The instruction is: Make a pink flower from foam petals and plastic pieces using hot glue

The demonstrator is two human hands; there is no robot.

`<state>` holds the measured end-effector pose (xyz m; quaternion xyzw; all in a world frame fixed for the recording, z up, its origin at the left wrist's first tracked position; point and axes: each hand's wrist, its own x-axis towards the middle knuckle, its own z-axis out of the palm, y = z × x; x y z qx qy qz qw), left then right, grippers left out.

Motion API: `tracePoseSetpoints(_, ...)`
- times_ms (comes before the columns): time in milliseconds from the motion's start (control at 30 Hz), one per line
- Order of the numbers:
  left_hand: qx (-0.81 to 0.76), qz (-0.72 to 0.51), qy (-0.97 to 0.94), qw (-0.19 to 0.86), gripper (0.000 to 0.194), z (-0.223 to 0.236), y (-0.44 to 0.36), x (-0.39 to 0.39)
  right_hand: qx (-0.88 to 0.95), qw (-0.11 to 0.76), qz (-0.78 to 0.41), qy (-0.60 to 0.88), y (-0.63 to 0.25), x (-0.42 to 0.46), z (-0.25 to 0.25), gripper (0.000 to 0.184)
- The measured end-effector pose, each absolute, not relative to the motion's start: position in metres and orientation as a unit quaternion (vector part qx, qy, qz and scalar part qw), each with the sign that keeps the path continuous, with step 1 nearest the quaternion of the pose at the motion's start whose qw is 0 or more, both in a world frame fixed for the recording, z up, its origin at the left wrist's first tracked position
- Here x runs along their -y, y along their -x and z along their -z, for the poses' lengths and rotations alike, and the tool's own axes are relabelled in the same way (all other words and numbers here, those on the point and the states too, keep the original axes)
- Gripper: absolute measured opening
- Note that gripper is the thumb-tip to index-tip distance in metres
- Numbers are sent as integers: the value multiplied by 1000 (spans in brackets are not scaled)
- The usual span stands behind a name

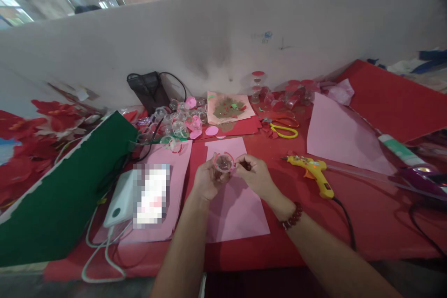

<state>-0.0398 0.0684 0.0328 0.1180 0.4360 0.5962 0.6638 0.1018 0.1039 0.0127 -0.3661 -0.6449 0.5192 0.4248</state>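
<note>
My left hand (208, 180) is wrapped round a small clear plastic cup (223, 163), whose open mouth faces up toward me. A thin red band (218, 155) runs along part of the cup's rim. With fingers pinched, my right hand (254, 173) touches the right side of that rim. A bit of red shows at its fingertips, too small to tell whether it is the band's end. Both hands are above a pink sheet (237, 214) on the red tabletop. To the right lies a yellow hot glue gun (310, 170) with its nozzle pointing left.
Clear cups (179, 128) are heaped at the back left; red-topped ones (293, 91) stand at the back right. Yellow-handled scissors (284, 130) lie behind my right hand. A power bank (120, 198) and a blurred-out phone (152, 195) rest left. Green board (70, 195) stands far left.
</note>
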Motion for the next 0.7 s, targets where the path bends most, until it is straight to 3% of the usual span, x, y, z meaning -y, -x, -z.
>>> tracePoseSetpoints(300,-436,-576,-156,674,29,-28,43,-71,649,405,-563,313,-99,-98,-14,5)
tracePoseSetpoints(700,-459,-541,-147,689,27,-28,44,-70,633,443,-464,433,-102,-104,-11,8)
